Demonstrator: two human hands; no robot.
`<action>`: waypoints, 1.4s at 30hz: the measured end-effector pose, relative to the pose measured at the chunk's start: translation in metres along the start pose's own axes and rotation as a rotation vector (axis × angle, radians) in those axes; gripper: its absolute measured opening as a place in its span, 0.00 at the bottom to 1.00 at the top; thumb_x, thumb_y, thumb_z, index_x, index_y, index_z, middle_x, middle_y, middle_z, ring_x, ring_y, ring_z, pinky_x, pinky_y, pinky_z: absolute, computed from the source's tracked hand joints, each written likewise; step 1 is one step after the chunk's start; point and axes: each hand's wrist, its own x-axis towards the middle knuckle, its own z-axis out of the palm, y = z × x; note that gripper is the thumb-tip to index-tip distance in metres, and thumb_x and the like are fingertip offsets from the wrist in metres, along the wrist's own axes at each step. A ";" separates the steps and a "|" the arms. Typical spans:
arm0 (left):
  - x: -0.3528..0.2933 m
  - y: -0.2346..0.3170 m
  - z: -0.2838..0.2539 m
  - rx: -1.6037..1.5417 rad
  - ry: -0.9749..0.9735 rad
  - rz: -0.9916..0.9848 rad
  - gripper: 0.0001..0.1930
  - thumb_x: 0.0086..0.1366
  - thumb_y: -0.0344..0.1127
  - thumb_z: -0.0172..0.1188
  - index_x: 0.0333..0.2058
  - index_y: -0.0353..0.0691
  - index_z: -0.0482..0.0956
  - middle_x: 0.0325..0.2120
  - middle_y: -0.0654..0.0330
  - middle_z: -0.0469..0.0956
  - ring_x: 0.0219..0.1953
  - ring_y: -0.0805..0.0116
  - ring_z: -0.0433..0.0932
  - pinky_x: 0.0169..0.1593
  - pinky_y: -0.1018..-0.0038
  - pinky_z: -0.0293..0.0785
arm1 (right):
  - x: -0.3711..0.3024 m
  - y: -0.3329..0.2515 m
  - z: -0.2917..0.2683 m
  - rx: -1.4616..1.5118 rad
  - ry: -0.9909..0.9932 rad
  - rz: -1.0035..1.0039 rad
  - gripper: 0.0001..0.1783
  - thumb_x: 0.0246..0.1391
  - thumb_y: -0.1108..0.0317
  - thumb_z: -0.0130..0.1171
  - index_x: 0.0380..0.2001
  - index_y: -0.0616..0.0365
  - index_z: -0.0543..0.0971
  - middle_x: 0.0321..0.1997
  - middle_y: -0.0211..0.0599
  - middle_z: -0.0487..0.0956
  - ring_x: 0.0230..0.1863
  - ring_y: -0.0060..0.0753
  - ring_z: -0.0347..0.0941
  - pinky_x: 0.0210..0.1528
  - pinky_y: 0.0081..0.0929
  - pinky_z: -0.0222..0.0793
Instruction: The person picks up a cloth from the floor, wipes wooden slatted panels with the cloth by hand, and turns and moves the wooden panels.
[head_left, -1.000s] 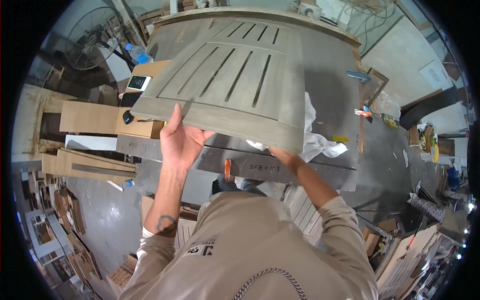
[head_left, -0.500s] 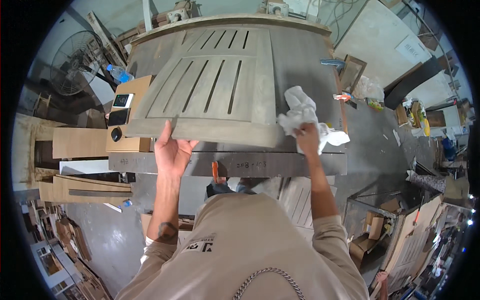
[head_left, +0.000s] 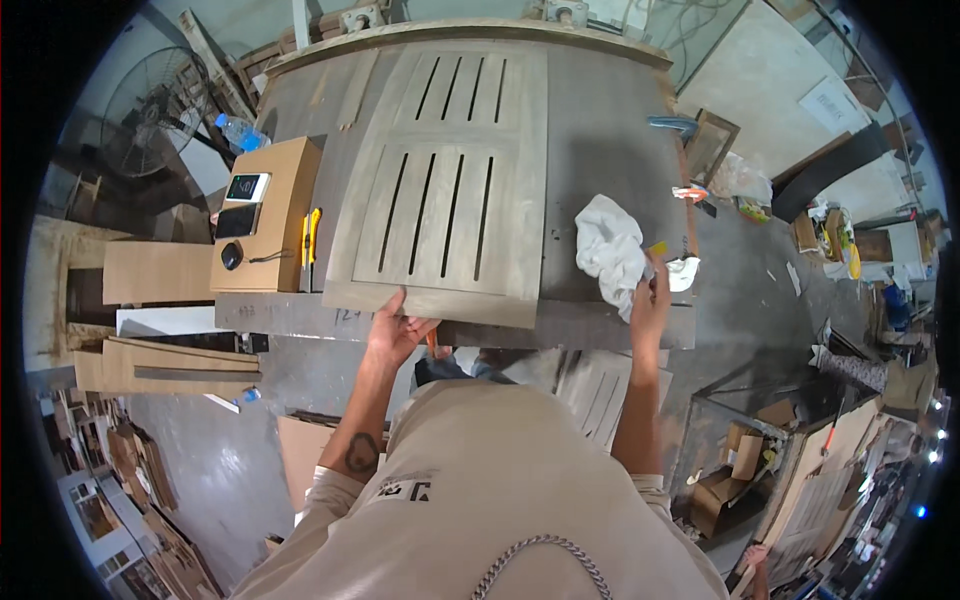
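A grey-brown wooden door panel (head_left: 450, 135) with two rows of slots lies on the dark workbench (head_left: 590, 130), its near edge reaching over the bench's front. My left hand (head_left: 398, 335) grips that near edge, thumb on top and fingers underneath. To the panel's right, my right hand (head_left: 650, 305) is closed on the edge of a crumpled white cloth (head_left: 610, 245) resting on the bench. Just beyond those fingers lies a small yellow item (head_left: 657, 248), and a smaller white piece (head_left: 683, 273) sits beside the hand.
On the left, a cardboard box (head_left: 285, 190) carries phone-like devices and a black round object. A yellow utility knife (head_left: 310, 235) lies between box and panel. A blue-grey tool (head_left: 672, 125) and an orange-and-white item (head_left: 690, 193) rest by the right edge. Another person's hand (head_left: 757, 553) shows lower right.
The panel's near end has come down and toward me, uncovering the utility knife. My left hand moved right with it. My right hand shifted slightly right, and the cloth is bunched differently.
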 end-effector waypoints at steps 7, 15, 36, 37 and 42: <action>0.005 -0.003 -0.009 0.196 0.070 -0.037 0.23 0.71 0.48 0.44 0.48 0.29 0.68 0.40 0.46 0.77 0.42 0.51 0.78 0.56 0.53 0.70 | -0.020 0.026 0.018 0.032 -0.091 0.119 0.15 0.58 0.72 0.46 0.44 0.65 0.76 0.30 0.28 0.74 0.31 0.17 0.63 0.34 0.17 0.59; 0.019 -0.002 -0.020 0.396 0.100 -0.209 0.27 0.72 0.51 0.39 0.46 0.26 0.68 0.36 0.40 0.79 0.41 0.52 0.80 0.44 0.60 0.78 | -0.024 0.024 0.035 -0.047 -0.154 0.163 0.14 0.60 0.66 0.52 0.39 0.68 0.77 0.25 0.28 0.73 0.28 0.16 0.62 0.31 0.18 0.59; 0.094 -0.046 0.027 2.003 0.285 1.272 0.24 0.64 0.38 0.52 0.56 0.32 0.66 0.62 0.49 0.60 0.62 0.50 0.59 0.61 0.55 0.55 | -0.026 0.019 0.101 -0.743 -0.603 0.189 0.43 0.42 0.30 0.57 0.41 0.65 0.77 0.39 0.53 0.79 0.45 0.54 0.75 0.47 0.44 0.69; 0.094 -0.047 0.027 2.001 0.284 1.266 0.24 0.64 0.38 0.52 0.56 0.32 0.66 0.62 0.49 0.60 0.62 0.50 0.59 0.61 0.55 0.55 | -0.024 0.017 0.102 -0.766 -0.679 0.224 0.46 0.40 0.27 0.56 0.41 0.65 0.77 0.40 0.53 0.79 0.45 0.54 0.75 0.48 0.44 0.69; 0.091 -0.047 0.032 1.997 0.296 1.226 0.24 0.64 0.39 0.51 0.56 0.33 0.66 0.61 0.49 0.60 0.62 0.50 0.59 0.62 0.54 0.54 | -0.028 0.009 0.122 -0.904 -0.728 0.209 0.45 0.38 0.28 0.58 0.39 0.65 0.78 0.42 0.53 0.78 0.46 0.54 0.75 0.47 0.45 0.68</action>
